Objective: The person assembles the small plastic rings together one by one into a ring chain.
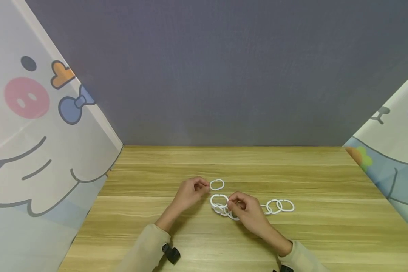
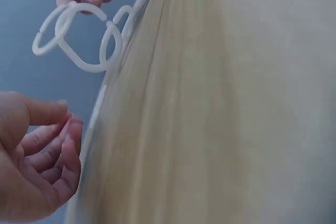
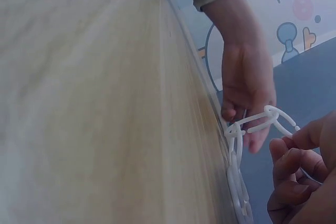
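My right hand (image 1: 249, 211) pinches a white oval plastic link (image 1: 211, 200) between thumb and fingertips. That link is the raised end of a chain of white links (image 1: 287, 205), which runs under the hand and out to its right on the table. Small gaps show in several links. My left hand (image 1: 190, 192) is to the left, its fingers loosely bent and nothing between them in the left wrist view. Its fingertips overlap the edge of a separate white link (image 1: 217, 189) in the head view. The right wrist view shows the left hand (image 3: 247, 80) behind the hanging links (image 3: 252, 119).
The wooden table (image 1: 139, 162) meets a dark grey panel (image 1: 204, 75) at its far edge. White cartoon-printed panels (image 1: 88, 151) stand along the left and right sides. A small black device (image 1: 171, 254) is strapped at the left sleeve.
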{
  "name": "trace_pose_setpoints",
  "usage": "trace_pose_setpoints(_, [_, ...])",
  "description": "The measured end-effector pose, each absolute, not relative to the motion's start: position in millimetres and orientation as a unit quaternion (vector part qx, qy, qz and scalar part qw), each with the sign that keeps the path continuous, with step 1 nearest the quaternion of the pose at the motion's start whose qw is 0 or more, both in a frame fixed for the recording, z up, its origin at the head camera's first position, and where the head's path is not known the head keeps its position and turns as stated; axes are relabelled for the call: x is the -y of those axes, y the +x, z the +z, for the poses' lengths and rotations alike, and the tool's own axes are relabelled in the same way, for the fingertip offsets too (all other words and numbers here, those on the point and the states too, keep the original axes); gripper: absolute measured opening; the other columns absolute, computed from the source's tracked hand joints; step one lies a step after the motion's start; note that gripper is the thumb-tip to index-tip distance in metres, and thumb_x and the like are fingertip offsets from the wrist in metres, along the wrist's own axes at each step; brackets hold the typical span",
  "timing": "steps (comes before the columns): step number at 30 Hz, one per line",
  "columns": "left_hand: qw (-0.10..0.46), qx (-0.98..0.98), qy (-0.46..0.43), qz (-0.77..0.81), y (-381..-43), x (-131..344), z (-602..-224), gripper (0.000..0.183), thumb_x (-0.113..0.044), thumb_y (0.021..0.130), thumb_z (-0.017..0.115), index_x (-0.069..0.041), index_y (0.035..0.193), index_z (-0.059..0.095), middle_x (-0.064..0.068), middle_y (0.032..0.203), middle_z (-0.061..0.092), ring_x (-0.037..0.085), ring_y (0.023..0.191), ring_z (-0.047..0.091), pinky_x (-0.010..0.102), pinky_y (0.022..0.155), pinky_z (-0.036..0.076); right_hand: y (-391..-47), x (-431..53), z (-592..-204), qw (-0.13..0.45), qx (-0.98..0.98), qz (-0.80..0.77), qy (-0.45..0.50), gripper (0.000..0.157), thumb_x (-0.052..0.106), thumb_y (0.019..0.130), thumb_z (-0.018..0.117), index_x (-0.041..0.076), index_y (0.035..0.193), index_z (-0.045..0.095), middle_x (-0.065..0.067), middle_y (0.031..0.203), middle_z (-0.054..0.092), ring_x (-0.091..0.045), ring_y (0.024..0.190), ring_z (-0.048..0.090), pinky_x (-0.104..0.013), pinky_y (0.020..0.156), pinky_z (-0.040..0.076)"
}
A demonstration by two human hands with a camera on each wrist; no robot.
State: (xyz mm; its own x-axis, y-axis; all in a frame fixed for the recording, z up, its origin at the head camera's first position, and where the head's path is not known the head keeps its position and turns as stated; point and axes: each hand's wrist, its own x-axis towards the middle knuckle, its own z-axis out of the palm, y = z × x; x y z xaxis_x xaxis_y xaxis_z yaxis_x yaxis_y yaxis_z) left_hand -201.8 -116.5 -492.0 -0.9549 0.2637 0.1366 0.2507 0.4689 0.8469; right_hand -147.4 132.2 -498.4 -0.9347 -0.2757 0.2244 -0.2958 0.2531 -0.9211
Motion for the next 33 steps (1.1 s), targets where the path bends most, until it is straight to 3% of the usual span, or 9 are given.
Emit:
trace_pose_setpoints(4, [-0.002,-0.874,0.135,0.466,-212.7,114.0,-497.2,0.005,-0.006,0.098,0.083,-0.005,0.102,0.080,0.002,0.091,0.078,0.011,0.082,0.069,0.029,0.078,0.060,-147.2,-131.6,-498.4,0.007,0.788,0.588,0.183,0.006,0.003,0.102,0.077,0.007,0.097,0.077,-0.005,0.080,0.071,0.001,0.055,0.043,-0.019,0.047,0.033])
trace_pose_setpoints(12, [-0.022,-0.905,0.117,0.408,-222.6,101.2,-498.7,0.014,-0.014,0.096,0.087,-0.005,0.101,0.078,-0.002,0.083,0.074,0.009,0.074,0.065,0.028,0.069,0.056,-147.0,-130.8,-497.9,-0.005,0.789,0.588,0.180,0.005,0.005,0.104,0.076,0.007,0.099,0.077,-0.005,0.081,0.070,-0.001,0.054,0.043,-0.019,0.048,0.033])
trace_pose_setpoints(16, [-0.029,-0.921,0.102,0.375,-228.9,99.2,-506.6,0.017,-0.022,0.092,0.089,-0.011,0.091,0.076,-0.006,0.076,0.072,0.010,0.069,0.064,0.031,0.064,0.054,-147.0,-130.6,-496.9,-0.005,0.788,0.587,0.185,0.006,0.004,0.104,0.075,0.006,0.098,0.076,-0.006,0.081,0.071,0.000,0.054,0.043,-0.019,0.048,0.032])
trace_pose_setpoints(23, [-0.005,-0.936,0.094,0.340,-232.9,98.9,-520.6,0.010,-0.013,0.088,0.072,-0.017,0.079,0.075,-0.005,0.069,0.068,0.011,0.056,0.057,0.030,0.050,0.047,-148.2,-131.3,-498.1,-0.010,0.793,0.581,0.184,0.010,0.003,0.105,0.073,0.007,0.096,0.075,-0.009,0.081,0.072,0.001,0.054,0.041,-0.018,0.048,0.032])
trace_pose_setpoints(27, [0.018,-0.926,0.109,0.362,-227.8,102.5,-520.9,0.012,-0.010,0.090,0.071,-0.013,0.080,0.075,-0.006,0.066,0.066,0.008,0.052,0.052,0.026,0.047,0.043,-148.7,-132.7,-499.2,-0.013,0.793,0.581,0.182,0.011,0.002,0.105,0.072,0.006,0.095,0.075,-0.010,0.079,0.071,0.001,0.055,0.042,-0.017,0.050,0.033])
trace_pose_setpoints(33, [0.040,-0.896,0.141,0.419,-222.3,114.7,-533.8,0.011,-0.018,0.099,0.077,-0.011,0.091,0.076,-0.007,0.069,0.065,0.005,0.051,0.049,0.022,0.046,0.041,-149.0,-134.2,-500.8,-0.009,0.794,0.580,0.181,0.011,0.002,0.105,0.072,0.006,0.095,0.074,-0.009,0.079,0.071,0.001,0.056,0.042,-0.018,0.050,0.034])
